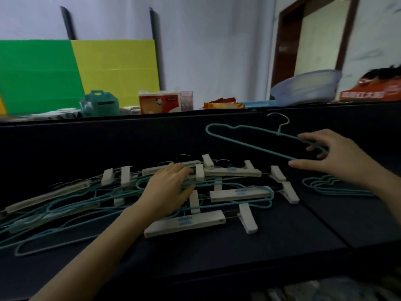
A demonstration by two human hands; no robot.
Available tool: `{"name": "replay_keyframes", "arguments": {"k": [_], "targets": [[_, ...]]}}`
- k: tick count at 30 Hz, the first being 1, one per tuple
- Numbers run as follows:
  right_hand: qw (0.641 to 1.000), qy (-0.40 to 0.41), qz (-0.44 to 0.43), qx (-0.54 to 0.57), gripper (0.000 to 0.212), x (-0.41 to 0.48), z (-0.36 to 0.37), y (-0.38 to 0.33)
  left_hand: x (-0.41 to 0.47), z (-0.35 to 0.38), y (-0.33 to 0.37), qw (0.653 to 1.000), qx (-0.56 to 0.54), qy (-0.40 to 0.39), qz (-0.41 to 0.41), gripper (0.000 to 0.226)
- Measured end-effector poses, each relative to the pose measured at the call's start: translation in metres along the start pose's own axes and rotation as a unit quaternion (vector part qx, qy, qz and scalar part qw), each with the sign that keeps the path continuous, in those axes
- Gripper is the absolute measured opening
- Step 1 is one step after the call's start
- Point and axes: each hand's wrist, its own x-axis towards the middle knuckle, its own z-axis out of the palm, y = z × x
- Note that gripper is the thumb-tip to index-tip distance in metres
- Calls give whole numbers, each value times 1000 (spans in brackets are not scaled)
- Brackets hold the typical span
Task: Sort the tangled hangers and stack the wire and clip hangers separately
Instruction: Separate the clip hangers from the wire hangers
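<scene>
Barely started, by the look. Pinches one wire hanger [278,133] in the right hand [334,157], raised above a small wire stack [338,189] at the table's [282,246] right. Rests the left hand [167,190] on the pile [238,194] mid-table, grip unclear. Leaves that pile mostly tangled, no clip stack begun.

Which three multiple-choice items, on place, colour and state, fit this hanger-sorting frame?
1. Where is the sorted wire stack? A) right of the tangled pile B) left of it C) on the far ledge
2. What colour is that stack? A) red B) teal C) yellow
3. What is the right hand doing? A) hanging empty B) gripping a clip hanger C) holding one wire hanger off the table
Answers: 1 A, it lies beside the pile, below the right hand; 2 B, its wires show teal; 3 C, the fingers pinch the hanger's end in the air.
</scene>
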Motion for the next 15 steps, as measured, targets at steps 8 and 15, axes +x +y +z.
{"name": "replay_keyframes", "arguments": {"k": [8, 15], "targets": [[995, 24, 88, -29, 107, -59, -16, 38, 57, 28, -24, 989, 21, -107, -99, 47], [992, 52, 113, -30, 87, -82, -14, 49, 73, 26, -44, 974, -20, -165, -156, 34]]}}
